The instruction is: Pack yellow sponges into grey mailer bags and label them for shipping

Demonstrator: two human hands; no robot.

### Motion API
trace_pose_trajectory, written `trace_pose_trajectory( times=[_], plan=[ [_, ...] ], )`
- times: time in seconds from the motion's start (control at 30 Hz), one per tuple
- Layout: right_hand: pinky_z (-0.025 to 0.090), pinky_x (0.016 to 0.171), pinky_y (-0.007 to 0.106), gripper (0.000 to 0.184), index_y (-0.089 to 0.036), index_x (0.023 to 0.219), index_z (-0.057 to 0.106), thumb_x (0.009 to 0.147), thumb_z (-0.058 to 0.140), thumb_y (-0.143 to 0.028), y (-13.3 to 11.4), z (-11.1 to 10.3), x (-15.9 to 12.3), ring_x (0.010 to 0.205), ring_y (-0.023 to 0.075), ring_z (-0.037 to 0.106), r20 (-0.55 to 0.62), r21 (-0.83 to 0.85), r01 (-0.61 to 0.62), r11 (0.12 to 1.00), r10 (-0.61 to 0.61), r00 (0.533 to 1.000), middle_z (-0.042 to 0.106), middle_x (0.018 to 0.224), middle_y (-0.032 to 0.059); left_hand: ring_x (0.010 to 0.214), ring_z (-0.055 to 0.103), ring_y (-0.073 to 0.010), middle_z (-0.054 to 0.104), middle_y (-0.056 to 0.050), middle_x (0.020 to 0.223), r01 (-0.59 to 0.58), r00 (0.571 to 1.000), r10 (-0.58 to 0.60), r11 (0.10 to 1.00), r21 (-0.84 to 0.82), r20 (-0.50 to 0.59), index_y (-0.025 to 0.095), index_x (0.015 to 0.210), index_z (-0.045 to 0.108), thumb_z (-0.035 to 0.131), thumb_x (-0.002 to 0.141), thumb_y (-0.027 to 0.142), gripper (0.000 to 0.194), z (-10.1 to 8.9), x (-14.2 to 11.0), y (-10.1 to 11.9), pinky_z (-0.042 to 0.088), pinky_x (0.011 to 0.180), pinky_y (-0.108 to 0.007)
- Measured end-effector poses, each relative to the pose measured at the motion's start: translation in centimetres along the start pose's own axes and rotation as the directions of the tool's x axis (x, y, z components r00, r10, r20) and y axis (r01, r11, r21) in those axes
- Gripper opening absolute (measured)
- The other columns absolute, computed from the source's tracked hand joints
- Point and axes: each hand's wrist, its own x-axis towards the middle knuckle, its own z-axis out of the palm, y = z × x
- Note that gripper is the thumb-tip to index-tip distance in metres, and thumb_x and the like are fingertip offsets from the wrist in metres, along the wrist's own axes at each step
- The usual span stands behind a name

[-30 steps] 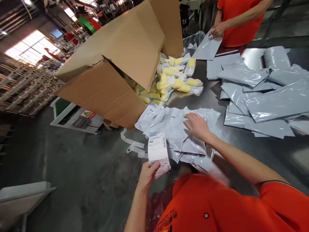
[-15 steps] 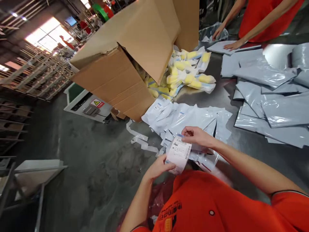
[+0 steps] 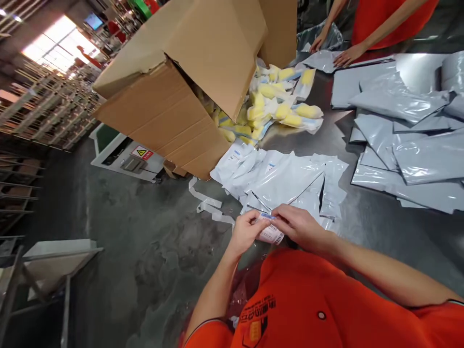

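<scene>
Between my two hands is a printed shipping label point(image 3: 272, 235) with barcodes and a blue strip along its upper edge. My left hand point(image 3: 248, 232) pinches it near the top left. At the top right, the fingers of my right hand point(image 3: 295, 223) are closed on the same edge, close to the left fingertips. Part of the label is hidden behind the fingers. Just beyond my hands lies a spread of white plastic mailer bags point(image 3: 286, 176), some bearing labels. A curled strip of backing paper point(image 3: 205, 200) hangs off to the left.
A large cardboard box point(image 3: 181, 116) lies tipped, with yellow items in clear wrappers point(image 3: 282, 104) spilling onto the metal table point(image 3: 337, 140). Grey mailer bags point(image 3: 416, 140) are piled at right. Across the table, a co-worker's hands point(image 3: 346, 55) touch a bag. A warning-marked machine point(image 3: 134, 157) stands left.
My left hand has moved up from the label's lower edge to its top, beside my right hand. The label now shows less of its face. The camera view has shifted slightly.
</scene>
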Motion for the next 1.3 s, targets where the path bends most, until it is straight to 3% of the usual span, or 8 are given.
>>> trace_pose_trajectory(
  times=[0.2,0.3,0.4,0.63,0.77,1.0,1.13,1.3],
  plan=[
    [0.038,0.067,0.026,0.024,-0.02,0.084,0.059,0.096,0.045,-0.036,2.7,-3.8,1.7,0.071,0.0145,0.055,-0.115,-0.171,0.043,0.984,-0.064,0.991,0.063,0.078,0.002,0.063,0.047,-0.0111,0.054,0.004,0.066,0.054,0.998,-0.056,0.995,0.083,0.028,0.016,0.073,0.062,0.079,0.064,0.035,0.027,-1.4,0.5,-1.8,0.035,0.057,-0.02],
    [0.038,0.065,0.026,0.021,-0.02,0.083,0.058,0.092,0.05,-0.037,6.8,-7.8,5.0,0.068,0.015,0.053,-0.388,-0.183,-0.14,0.973,0.059,0.92,0.062,0.076,0.0021,0.065,0.055,-0.0145,0.066,0.0,0.074,0.216,0.971,-0.22,0.975,0.053,0.091,0.013,0.089,0.072,0.079,0.062,0.035,0.035,-4.0,0.7,-3.9,0.039,0.058,-0.022],
    [0.037,0.066,0.027,0.02,-0.018,0.091,0.06,0.089,0.054,-0.038,10.9,-9.0,7.9,0.073,0.0174,0.055,-0.401,-0.281,-0.311,0.908,0.184,0.897,0.065,0.084,0.0049,0.063,0.06,-0.0172,0.072,-0.005,0.072,0.29,0.957,-0.289,0.957,-0.008,0.015,0.011,0.084,0.076,0.077,0.066,0.042,0.036,-6.7,0.6,-5.5,0.042,0.058,-0.025],
    [0.04,0.087,0.047,0.071,-0.016,0.145,0.043,0.088,0.058,-0.056,12.1,-6.1,7.7,0.104,0.0369,0.056,-0.375,-0.661,-0.485,0.572,0.308,0.874,0.064,0.114,0.0222,0.075,0.069,-0.0243,0.078,-0.011,0.086,0.29,0.95,-0.305,0.939,-0.182,-0.059,0.012,0.089,0.078,0.082,0.064,0.046,0.043,-9.1,-0.1,-6.1,0.053,0.07,-0.033],
    [0.034,0.104,0.055,0.079,-0.011,0.155,0.026,0.093,0.05,-0.054,11.0,-4.3,7.2,0.128,0.0407,0.042,-0.332,-0.634,-0.307,0.71,0.108,0.937,0.049,0.141,0.0255,0.068,0.067,-0.0237,0.076,-0.01,0.073,0.244,0.966,-0.256,0.955,-0.168,-0.049,0.011,0.087,0.079,0.082,0.063,0.044,0.042,-8.2,0.6,-5.6,0.053,0.065,-0.032],
    [0.01,0.106,0.078,0.078,-0.024,0.155,0.031,0.089,0.053,-0.059,9.7,2.7,10.7,0.147,0.05,0.005,-0.017,-0.573,-0.171,0.802,0.197,0.98,0.015,0.163,0.0172,0.068,0.065,-0.0238,0.074,-0.008,0.069,0.243,0.969,-0.24,0.969,-0.039,0.062,0.012,0.072,0.078,0.082,0.061,0.047,0.037,-5.4,2.8,-3.8,0.052,0.064,-0.03],
    [0.026,0.116,0.054,0.065,-0.018,0.153,0.033,0.097,0.043,-0.049,12.9,-5.6,9.3,0.148,0.0324,0.018,-0.242,-0.519,-0.204,0.83,0.086,0.966,0.023,0.161,0.015,0.08,0.069,-0.0291,0.077,-0.009,0.079,0.295,0.954,-0.294,0.955,-0.017,0.057,0.015,0.073,0.079,0.084,0.057,0.054,0.042,-5.3,3.0,-4.5,0.054,0.073,-0.033],
    [0.029,0.108,0.059,0.056,0.003,0.138,0.047,0.084,0.05,-0.013,21.2,-16.1,-1.8,0.137,0.0404,0.034,-0.561,-0.561,-0.707,0.43,0.43,0.707,0.038,0.147,0.0324,0.076,0.07,-0.0281,0.077,-0.008,0.077,0.35,0.934,-0.339,0.933,-0.086,0.113,0.016,0.08,0.08,0.084,0.058,0.057,0.047,-4.7,2.9,-5.3,0.055,0.074,-0.035]
  ],
)
